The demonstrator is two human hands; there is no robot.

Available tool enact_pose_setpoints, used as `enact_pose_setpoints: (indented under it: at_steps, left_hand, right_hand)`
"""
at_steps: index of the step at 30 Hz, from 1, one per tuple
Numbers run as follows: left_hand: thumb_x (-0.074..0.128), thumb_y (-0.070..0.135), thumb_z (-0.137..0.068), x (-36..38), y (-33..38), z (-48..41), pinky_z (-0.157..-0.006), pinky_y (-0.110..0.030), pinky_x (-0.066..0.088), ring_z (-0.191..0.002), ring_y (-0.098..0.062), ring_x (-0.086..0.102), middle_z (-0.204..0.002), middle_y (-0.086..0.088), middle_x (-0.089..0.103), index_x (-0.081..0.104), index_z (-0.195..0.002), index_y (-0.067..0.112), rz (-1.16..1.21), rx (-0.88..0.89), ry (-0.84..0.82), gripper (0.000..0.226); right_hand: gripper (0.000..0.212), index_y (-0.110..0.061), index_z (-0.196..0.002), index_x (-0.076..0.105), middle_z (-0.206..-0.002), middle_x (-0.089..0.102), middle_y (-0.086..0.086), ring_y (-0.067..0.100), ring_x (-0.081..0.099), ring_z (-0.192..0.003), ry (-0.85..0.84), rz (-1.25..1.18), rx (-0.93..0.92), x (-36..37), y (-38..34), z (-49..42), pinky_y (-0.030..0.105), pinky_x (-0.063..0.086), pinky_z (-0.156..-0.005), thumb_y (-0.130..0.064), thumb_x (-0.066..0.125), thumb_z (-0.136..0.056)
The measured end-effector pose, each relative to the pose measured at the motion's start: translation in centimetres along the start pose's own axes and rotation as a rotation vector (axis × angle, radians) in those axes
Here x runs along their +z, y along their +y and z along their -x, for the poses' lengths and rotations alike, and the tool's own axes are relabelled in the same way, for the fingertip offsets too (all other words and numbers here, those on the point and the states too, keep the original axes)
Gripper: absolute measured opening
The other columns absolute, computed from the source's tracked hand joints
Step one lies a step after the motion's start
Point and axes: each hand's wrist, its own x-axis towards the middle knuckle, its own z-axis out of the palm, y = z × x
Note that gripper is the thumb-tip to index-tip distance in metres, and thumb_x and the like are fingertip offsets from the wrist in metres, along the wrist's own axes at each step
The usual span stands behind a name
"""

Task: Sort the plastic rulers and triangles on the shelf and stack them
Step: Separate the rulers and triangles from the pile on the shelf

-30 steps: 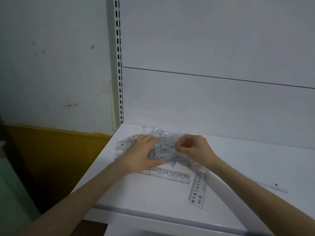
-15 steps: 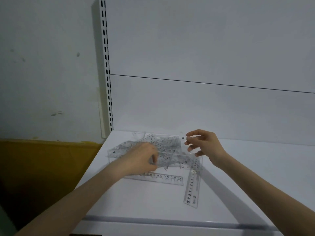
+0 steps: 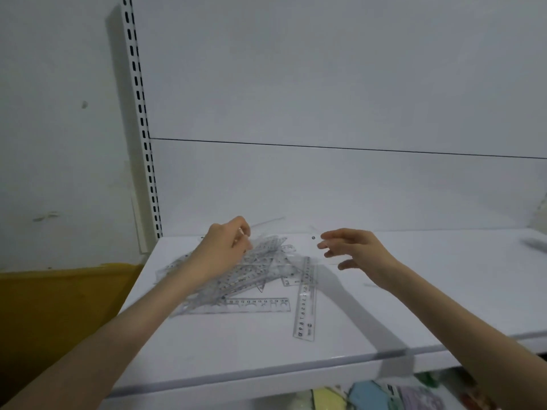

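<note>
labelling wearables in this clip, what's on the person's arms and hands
The left forearm and right forearm are bare, no sleeves in view. The left hand and right hand show no gloves, rings or watch that I can make out.

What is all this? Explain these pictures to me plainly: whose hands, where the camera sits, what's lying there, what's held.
There is no machine here, only a person's bare hands, filmed by a camera worn on the head and looking down. On the white shelf lies a jumbled pile of clear plastic rulers and triangles. A ruler and a second ruler lie at its front. The left hand curls its fingers into the pile and seems to grip a piece. The right hand hovers open, holding nothing.
</note>
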Motion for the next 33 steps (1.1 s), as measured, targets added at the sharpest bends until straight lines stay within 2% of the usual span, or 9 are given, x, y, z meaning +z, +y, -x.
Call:
enact_pose_setpoints:
  at_steps: [3, 6, 10, 14, 20, 22, 25, 28, 33]
  left_hand:
    - [0.046, 0.002, -0.093, 1.0, 1.7, -0.2, -0.066, -0.04, 0.06, -0.067, -0.027, 0.069, -0.082, -0.016, 0.066, 0.056, -0.087, 0.009, 0.197, -0.05, -0.011, 0.013]
    - [0.044, -0.001, -0.092, 2.8, 2.7, -0.5, -0.052, -0.029, 0.056, -0.055, -0.024, 0.067, -0.083, -0.016, 0.064, 0.059, -0.09, 0.009, 0.237, -0.035, -0.042, 0.017]
    - [0.04, -0.001, -0.092, 5.7, 3.4, -0.5, -0.045, -0.019, 0.045, -0.046, -0.011, 0.058, -0.083, -0.014, 0.064, 0.061, -0.099, 0.016, 0.162, -0.011, -0.048, 0.028]
    - [0.065, 0.014, -0.084, 7.3, 2.8, -0.2, -0.045, -0.016, 0.036, -0.061, -0.012, 0.054, -0.092, -0.005, 0.059, 0.056, -0.108, 0.02, 0.179, -0.052, -0.121, 0.026]
    - [0.07, 0.005, -0.074, 7.3, 0.8, 0.3, -0.055, -0.021, 0.041, -0.068, -0.011, 0.048, -0.095, 0.001, 0.051, 0.054, -0.121, 0.019, 0.08, -0.067, -0.22, 0.052]
    - [0.07, 0.007, -0.073, 7.2, 0.3, 0.5, -0.058, -0.023, 0.042, -0.07, -0.011, 0.05, -0.099, 0.002, 0.053, 0.047, -0.123, 0.021, 0.07, -0.059, -0.247, 0.057]
    - [0.072, 0.01, -0.072, 7.1, 0.3, 0.5, -0.061, -0.027, 0.047, -0.073, -0.012, 0.054, -0.103, 0.004, 0.054, 0.037, -0.115, 0.022, 0.066, -0.067, -0.289, 0.057]
    - [0.071, 0.007, -0.073, 8.0, 1.2, 0.2, -0.057, -0.023, 0.048, -0.071, -0.012, 0.053, -0.105, 0.002, 0.054, 0.041, -0.108, 0.017, 0.11, -0.048, -0.325, 0.048]
    - [0.071, 0.01, -0.072, 10.9, 4.7, -0.6, -0.062, -0.015, 0.039, -0.074, -0.005, 0.049, -0.111, 0.0, 0.054, 0.052, -0.112, 0.017, 0.07, 0.094, -0.342, 0.045]
  right_hand:
    - [0.015, -0.01, -0.103, 0.069, -0.092, 0.075, 0.006, 0.022, 0.07, -0.091, 0.136, -0.008, 0.014, -2.2, 1.0, 2.2, 0.034, 0.057, -0.074, -0.008, 0.061, -0.091]
    - [0.011, -0.011, -0.094, 0.07, -0.085, 0.075, 0.006, 0.02, 0.071, -0.087, 0.318, 0.047, -0.023, -4.5, 2.2, 4.4, 0.037, 0.057, -0.081, -0.006, 0.062, -0.089]
    - [0.019, -0.019, -0.095, 0.073, -0.093, 0.075, -0.005, 0.008, 0.069, -0.082, 0.537, 0.613, -0.177, -7.5, 4.0, 6.5, 0.019, 0.052, -0.078, -0.005, 0.061, -0.089]
    - [0.036, -0.02, -0.112, 0.071, -0.11, 0.072, -0.001, 0.024, 0.068, -0.098, 0.477, 0.979, -0.202, -8.1, 7.0, 6.2, 0.038, 0.053, -0.084, 0.001, 0.052, -0.09]
    - [0.036, -0.019, -0.112, 0.067, -0.108, 0.07, 0.002, 0.029, 0.063, -0.099, 0.251, 1.25, -0.059, -6.5, 9.3, 4.2, 0.038, 0.051, -0.075, -0.006, 0.04, -0.092]
    - [0.032, -0.019, -0.109, 0.067, -0.101, 0.07, 0.002, 0.027, 0.061, -0.091, 0.226, 1.241, 0.011, -6.8, 9.4, 3.9, 0.035, 0.048, -0.07, -0.009, 0.04, -0.094]
    - [0.043, -0.019, -0.125, 0.062, -0.126, 0.063, -0.001, 0.025, 0.057, -0.109, 0.289, 1.117, 0.023, -7.1, 8.3, 3.9, 0.034, 0.047, -0.084, -0.004, 0.039, -0.091]
    - [0.049, -0.015, -0.131, 0.058, -0.138, 0.054, -0.005, 0.02, 0.049, -0.128, 0.342, 1.072, -0.065, -7.1, 7.2, 4.8, 0.031, 0.042, -0.1, 0.002, 0.04, -0.089]
    - [0.034, -0.019, -0.129, 0.059, -0.132, 0.059, -0.005, 0.013, 0.055, -0.122, 0.223, 0.964, -0.276, -6.4, 5.2, 7.5, 0.021, 0.038, -0.102, -0.016, 0.05, -0.097]
